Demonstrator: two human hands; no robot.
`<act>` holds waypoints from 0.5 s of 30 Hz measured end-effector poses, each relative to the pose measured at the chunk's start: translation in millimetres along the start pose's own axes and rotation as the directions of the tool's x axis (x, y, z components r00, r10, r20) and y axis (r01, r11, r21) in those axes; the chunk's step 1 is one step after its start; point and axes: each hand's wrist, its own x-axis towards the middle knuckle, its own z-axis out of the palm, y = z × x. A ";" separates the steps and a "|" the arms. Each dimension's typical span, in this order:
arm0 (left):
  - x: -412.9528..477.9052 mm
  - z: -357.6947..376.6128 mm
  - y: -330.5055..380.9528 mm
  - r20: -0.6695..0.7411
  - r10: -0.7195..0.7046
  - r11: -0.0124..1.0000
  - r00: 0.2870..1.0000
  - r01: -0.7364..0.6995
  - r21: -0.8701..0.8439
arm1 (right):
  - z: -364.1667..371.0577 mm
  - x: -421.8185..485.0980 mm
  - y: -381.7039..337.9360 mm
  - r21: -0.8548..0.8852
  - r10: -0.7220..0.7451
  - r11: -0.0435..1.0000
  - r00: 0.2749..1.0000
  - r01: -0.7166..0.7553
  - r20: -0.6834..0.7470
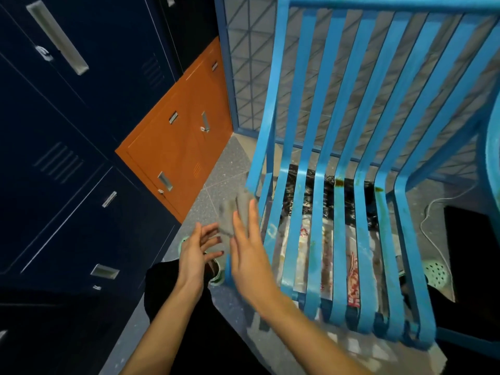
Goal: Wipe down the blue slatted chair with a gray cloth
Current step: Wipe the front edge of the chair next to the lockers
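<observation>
The blue slatted chair (341,201) fills the right half of the view, its seat slats worn and stained. A gray cloth (234,212), blurred by motion, hangs between my hands just off the chair's front left corner. My right hand (250,253) is seen from the back with straight fingers, and the cloth lies against their palm side. Its thumb is hidden. My left hand (196,251) faces it a little lower, its fingers loosely spread and its fingertips close to the cloth's lower edge.
Dark blue lockers (67,131) and an orange locker (178,147) line the left. Blue wire mesh fencing (251,63) stands behind the chair. Plastic bags (327,239) lie on the speckled floor under the seat. A white cable (433,212) and a pale green perforated sandal (437,273) are at the right.
</observation>
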 end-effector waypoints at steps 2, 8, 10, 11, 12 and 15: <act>-2.8 -2.8 4.0 -0.019 0.010 0.999 1.000 -0.010 -0.034 | 10.1 -21.6 5.1 -0.106 -0.083 0.991 0.996 0.085 0.031; -13.0 1.6 1.5 -0.036 0.062 0.998 0.997 -0.063 -0.023 | -24.4 22.2 39.8 -0.331 -0.250 0.885 0.933 0.329 0.258; -12.6 10.6 4.4 -0.023 0.087 0.996 0.996 -0.086 0.012 | -37.1 55.4 43.7 -0.422 -0.249 0.819 0.904 0.388 0.349; -11.2 16.0 8.0 -0.016 0.108 0.994 0.994 -0.107 0.036 | -41.0 71.2 42.4 -0.458 -0.242 0.793 0.897 0.402 0.369; -9.5 21.4 12.4 -0.003 0.138 0.989 0.990 -0.137 0.058 | -43.0 83.7 40.1 -0.480 -0.245 0.775 0.895 0.411 0.372; 1.2 28.9 23.8 0.011 0.201 0.975 0.980 -0.201 0.098 | -37.5 89.0 32.0 -0.463 -0.300 0.757 0.875 0.460 0.380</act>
